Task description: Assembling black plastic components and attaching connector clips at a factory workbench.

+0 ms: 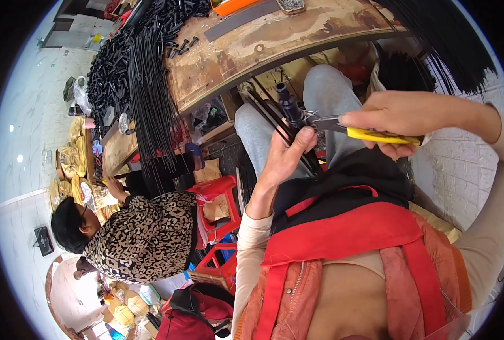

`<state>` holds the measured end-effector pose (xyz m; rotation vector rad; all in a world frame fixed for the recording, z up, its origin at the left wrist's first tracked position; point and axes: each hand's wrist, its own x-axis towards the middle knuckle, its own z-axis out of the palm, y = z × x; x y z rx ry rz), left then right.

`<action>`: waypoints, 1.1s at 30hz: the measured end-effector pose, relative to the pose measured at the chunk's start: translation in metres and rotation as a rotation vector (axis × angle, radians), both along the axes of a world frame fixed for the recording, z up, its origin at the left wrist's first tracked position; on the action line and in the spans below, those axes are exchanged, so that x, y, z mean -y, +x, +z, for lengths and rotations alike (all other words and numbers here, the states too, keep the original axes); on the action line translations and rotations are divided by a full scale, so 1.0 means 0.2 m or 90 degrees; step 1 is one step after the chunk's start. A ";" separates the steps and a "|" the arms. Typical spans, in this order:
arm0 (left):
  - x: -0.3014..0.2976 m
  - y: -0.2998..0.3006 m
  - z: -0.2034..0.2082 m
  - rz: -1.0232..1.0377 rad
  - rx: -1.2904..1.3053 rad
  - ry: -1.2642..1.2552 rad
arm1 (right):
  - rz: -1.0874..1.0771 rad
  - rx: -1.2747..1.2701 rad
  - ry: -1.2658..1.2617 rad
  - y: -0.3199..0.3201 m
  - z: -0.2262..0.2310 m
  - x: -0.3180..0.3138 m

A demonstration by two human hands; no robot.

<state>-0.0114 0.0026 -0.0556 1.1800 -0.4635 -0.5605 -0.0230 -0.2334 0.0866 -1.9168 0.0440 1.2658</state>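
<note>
My left hand (285, 157) grips a bundle of thin black rods (274, 116) that ends in a black cylindrical cap (286, 102), held over my lap. My right hand (402, 116) is closed on yellow-handled pliers (371, 134). The metal jaws of the pliers (314, 120) bite at the bundle just below the cap, right by my left thumb. My grey trousers (325, 90) lie beneath both hands.
A worn wooden workbench (252, 51) stands ahead, with a heap of black rods and caps (139, 68) at its left end and an orange tray (232, 5) at the back. Another person in a spotted top (144, 235) sits to my left beside red plastic stools (218, 209).
</note>
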 end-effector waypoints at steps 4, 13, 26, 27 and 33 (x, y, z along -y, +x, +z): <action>-0.02 0.00 -0.02 0.106 0.020 0.050 | 0.112 0.149 -0.045 0.01 -0.14 -0.06; -0.06 0.02 -0.03 0.130 -0.040 -0.066 | 0.042 0.676 -0.044 -0.12 -0.42 -0.10; -0.02 0.00 -0.04 0.118 -0.051 -0.048 | 0.073 0.839 -0.125 -0.09 -0.41 -0.08; -0.01 0.00 -0.04 0.125 -0.053 -0.050 | 0.074 0.835 -0.125 -0.09 -0.40 -0.08; -0.04 0.01 -0.05 0.078 -0.057 -0.089 | 0.132 0.874 -0.192 -0.07 -0.37 -0.07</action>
